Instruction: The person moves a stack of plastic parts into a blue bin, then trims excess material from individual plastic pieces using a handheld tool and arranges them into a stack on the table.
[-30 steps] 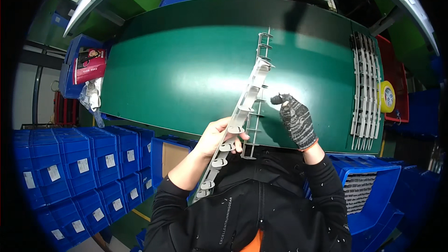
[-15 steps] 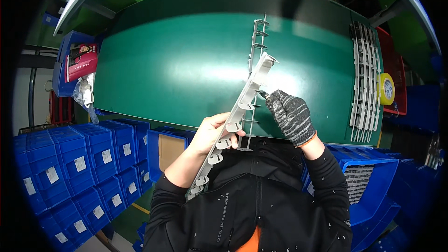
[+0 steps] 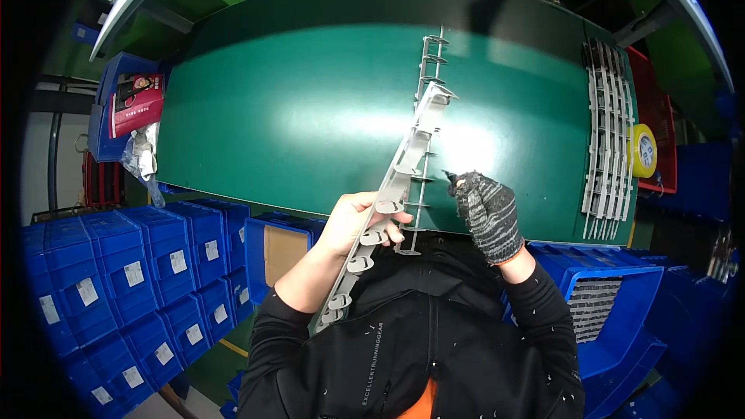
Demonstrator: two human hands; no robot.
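Now left hand (image 3: pixel 358 221) grips grey plastic strip (image 3: pixel 403 174) w/ tabs; gloved right hand (image 3: pixel 487 213) pinches small dark tool (image 3: pixel 451 178).

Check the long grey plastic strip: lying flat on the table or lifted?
Lifted. The left hand holds the grey strip tilted above the green table, its lower end past the table's edge.

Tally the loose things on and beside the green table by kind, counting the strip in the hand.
Grey plastic clip strip, held in left hand: 1
Metal comb strip lying on the table: 1
Stack of grey strips at the right edge: 1 stack, number unclear
Yellow tape roll: 1
Total: 4
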